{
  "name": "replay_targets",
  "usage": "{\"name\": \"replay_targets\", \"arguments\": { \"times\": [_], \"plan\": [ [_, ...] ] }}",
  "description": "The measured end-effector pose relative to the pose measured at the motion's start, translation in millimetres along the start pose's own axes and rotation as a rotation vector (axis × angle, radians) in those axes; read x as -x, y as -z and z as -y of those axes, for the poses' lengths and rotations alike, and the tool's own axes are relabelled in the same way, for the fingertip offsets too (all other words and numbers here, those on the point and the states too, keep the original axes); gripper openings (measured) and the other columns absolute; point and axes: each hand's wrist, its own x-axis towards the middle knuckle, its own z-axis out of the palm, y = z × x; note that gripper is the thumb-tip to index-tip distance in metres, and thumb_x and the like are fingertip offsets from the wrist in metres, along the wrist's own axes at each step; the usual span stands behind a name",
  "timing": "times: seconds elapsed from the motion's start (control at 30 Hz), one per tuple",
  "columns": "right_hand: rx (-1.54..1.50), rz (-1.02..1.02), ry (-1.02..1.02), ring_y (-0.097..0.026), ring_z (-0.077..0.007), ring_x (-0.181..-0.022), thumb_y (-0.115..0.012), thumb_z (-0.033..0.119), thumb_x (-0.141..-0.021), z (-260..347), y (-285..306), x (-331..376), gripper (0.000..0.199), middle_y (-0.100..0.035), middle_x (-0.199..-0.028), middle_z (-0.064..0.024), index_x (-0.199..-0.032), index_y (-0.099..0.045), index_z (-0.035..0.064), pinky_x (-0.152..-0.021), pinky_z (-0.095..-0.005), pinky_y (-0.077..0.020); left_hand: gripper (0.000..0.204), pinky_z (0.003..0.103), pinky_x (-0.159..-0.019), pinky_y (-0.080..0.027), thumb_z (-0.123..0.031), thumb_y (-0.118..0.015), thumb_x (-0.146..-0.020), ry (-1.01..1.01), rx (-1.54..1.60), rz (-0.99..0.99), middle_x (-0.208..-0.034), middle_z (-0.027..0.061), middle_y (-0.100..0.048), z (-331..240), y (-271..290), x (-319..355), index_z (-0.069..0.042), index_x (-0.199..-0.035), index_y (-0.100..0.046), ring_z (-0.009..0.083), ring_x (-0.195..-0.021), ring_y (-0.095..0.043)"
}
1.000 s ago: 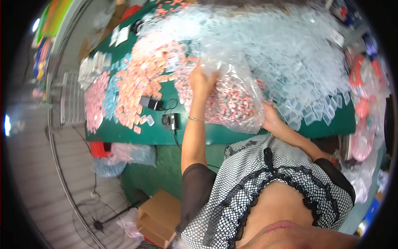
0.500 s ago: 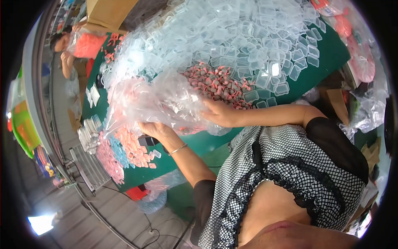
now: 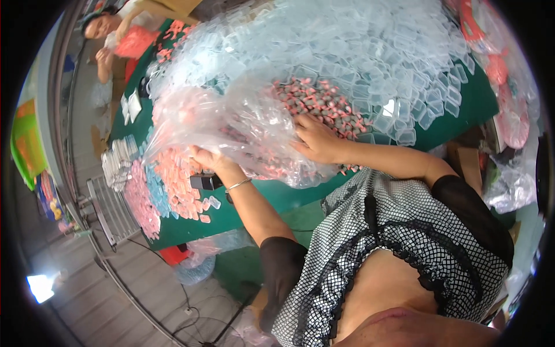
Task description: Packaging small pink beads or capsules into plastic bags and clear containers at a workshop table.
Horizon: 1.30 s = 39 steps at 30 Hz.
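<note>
A large clear plastic bag [image 3: 231,124] lies across the front of the green table, bunched and wrinkled. My left hand [image 3: 209,159] is closed on its lower left edge. At the bag's right side my right hand [image 3: 317,139] grips the plastic, fingers curled, beside a heap of small grey-and-pink pieces [image 3: 324,101]. More such pieces [image 3: 283,165] show through the plastic under and left of my right hand. What exactly these pieces are is too small to tell. A dark box-shaped object [image 3: 205,182] stands just below my left hand.
A big mound of clear plastic boxes [image 3: 358,63] covers the far table [image 3: 480,104]. Orange pieces [image 3: 176,173], blue pieces [image 3: 156,191], pink pieces [image 3: 139,196] and white packets [image 3: 119,162] lie at the left. A co-worker [image 3: 124,34] holds a bag of coral-coloured pieces at the far left.
My right hand has moved slightly right and up, drawing the bag's right side over. More grey-and-pink pieces now show through the plastic. My left hand keeps its hold. The co-worker's arm has risen.
</note>
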Motion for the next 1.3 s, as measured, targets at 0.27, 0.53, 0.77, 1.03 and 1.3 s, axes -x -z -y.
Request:
{"name": "replay_targets", "arguments": {
  "times": [0.27, 0.53, 0.77, 1.03, 1.3],
  "plan": [
    [0.052, 0.152, -0.022, -0.046, -0.0344, -0.104, -0.058, 0.030, -0.082, 10.8, 12.3, 1.5, 0.044, -0.048, -0.111, -0.0203, -0.104, -0.052, -0.0074, -0.086, -0.0401, -0.0406, 0.038, 0.041, -0.094, -0.040, -0.016, -0.052, -0.084, -0.212, -0.252, -0.184, -0.118, 0.0140, -0.053, 4.8, 12.8, 32.8, 0.002, -0.117, -0.049, 0.0271, -0.109, -0.050],
    [0.121, 0.247, 0.041, -0.051, -0.0321, -0.096, -0.055, 0.030, -0.084, 23.4, 53.4, -7.7, 0.040, -0.054, -0.106, -0.0160, -0.111, -0.052, -0.0005, -0.083, -0.0395, -0.0418, 0.053, 0.034, -0.090, -0.035, -0.008, -0.056, -0.083, -0.558, -0.883, -0.503, -0.123, 0.0087, -0.044, 2.6, -13.0, 100.3, -0.001, -0.129, -0.031, 0.0204, -0.108, -0.045],
    [0.061, 0.197, 0.070, -0.055, -0.0284, -0.092, -0.054, 0.017, -0.084, 15.4, 82.8, -49.8, 0.031, -0.057, -0.099, -0.0134, -0.112, -0.054, 0.0045, -0.079, -0.0357, -0.0443, 0.054, 0.034, -0.099, -0.029, -0.009, -0.054, -0.083, -0.857, -1.025, -0.459, -0.131, 0.0146, -0.034, -26.8, -58.9, 89.6, 0.004, -0.131, -0.031, 0.0236, -0.121, -0.034],
    [-0.032, 0.261, 0.124, -0.056, -0.0248, -0.081, -0.056, 0.011, -0.081, 16.8, 75.9, -64.8, 0.026, -0.059, -0.090, -0.0113, -0.106, -0.056, 0.0032, -0.073, -0.0333, -0.0448, 0.086, 0.037, -0.098, -0.034, -0.037, -0.075, -0.066, -0.480, -1.387, -0.313, -0.127, 0.0267, -0.042, -61.2, -39.6, -73.3, 0.009, -0.128, -0.036, 0.0335, -0.118, -0.042],
    [-0.053, 0.279, -0.040, -0.057, -0.0204, -0.071, -0.057, 0.008, -0.081, 5.9, 87.6, -44.6, 0.020, -0.060, -0.085, -0.0117, -0.100, -0.060, 0.0012, -0.065, -0.0295, -0.0464, 0.079, 0.033, -0.083, -0.044, -0.033, -0.075, -0.066, -0.393, -1.229, -0.272, -0.113, 0.0246, -0.054, -41.9, -44.9, -165.3, 0.007, -0.125, -0.041, 0.0295, -0.099, -0.056]
  ]
}}
